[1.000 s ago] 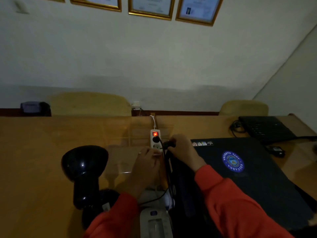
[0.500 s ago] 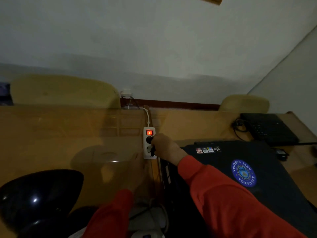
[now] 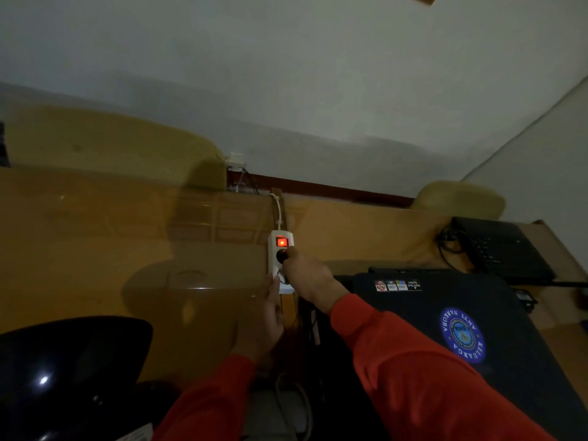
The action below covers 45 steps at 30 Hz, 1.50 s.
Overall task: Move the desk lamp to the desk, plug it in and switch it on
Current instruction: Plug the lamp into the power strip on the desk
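The black desk lamp (image 3: 63,370) stands unlit at the lower left of the wooden desk (image 3: 95,249), its glossy shade facing me. A white power strip (image 3: 274,265) with a glowing red switch lies at the desk's middle. My right hand (image 3: 310,276) is over the strip, fingers closed around a black plug (image 3: 281,255) sitting in the upper socket. My left hand (image 3: 265,319) rests flat against the strip's near left edge, steadying it. Both sleeves are red.
A closed black laptop (image 3: 461,329) with a round blue sticker lies right of my hands. A second black device (image 3: 499,249) with cables sits at the far right. Two tan chair backs (image 3: 111,148) stand behind the desk against the wall.
The view has moved closer and lower, so the lamp now fills the bottom left. My right hand has carried the plug up onto the strip's upper socket; my left hand stays by the strip.
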Tool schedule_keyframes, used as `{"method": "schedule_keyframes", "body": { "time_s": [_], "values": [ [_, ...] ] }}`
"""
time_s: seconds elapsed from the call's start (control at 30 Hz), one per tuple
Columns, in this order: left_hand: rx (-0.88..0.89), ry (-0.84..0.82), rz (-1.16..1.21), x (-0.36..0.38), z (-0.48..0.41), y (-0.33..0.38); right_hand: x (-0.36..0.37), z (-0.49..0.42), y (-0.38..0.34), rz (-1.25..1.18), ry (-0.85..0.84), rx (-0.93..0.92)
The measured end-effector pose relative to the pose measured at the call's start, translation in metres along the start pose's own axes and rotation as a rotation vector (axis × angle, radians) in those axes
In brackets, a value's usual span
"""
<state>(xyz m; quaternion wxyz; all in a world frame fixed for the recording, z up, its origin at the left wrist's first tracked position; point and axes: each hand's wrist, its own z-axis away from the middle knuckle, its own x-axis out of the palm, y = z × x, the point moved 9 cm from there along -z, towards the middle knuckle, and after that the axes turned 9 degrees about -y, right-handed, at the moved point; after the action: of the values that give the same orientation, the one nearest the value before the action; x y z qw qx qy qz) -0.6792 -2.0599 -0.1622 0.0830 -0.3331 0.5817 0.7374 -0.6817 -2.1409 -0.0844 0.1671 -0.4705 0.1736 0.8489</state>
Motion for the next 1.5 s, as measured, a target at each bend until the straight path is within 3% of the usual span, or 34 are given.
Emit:
{"method": "schedule_keyframes", "body": {
  "time_s": [0.43,1.3,1.5],
  "values": [
    [-0.005,0.036,0.109,0.008,-0.003,-0.016,-0.002,-0.008,-0.008,0.114,0.01,-0.028],
    [0.009,0.018,0.083,0.003,0.0,-0.013,-0.001,-0.005,0.005,0.173,0.039,-0.013],
    [-0.007,0.0,0.07,0.0,0.002,-0.011,-0.002,-0.008,-0.006,0.223,0.05,-0.116]
  ]
}}
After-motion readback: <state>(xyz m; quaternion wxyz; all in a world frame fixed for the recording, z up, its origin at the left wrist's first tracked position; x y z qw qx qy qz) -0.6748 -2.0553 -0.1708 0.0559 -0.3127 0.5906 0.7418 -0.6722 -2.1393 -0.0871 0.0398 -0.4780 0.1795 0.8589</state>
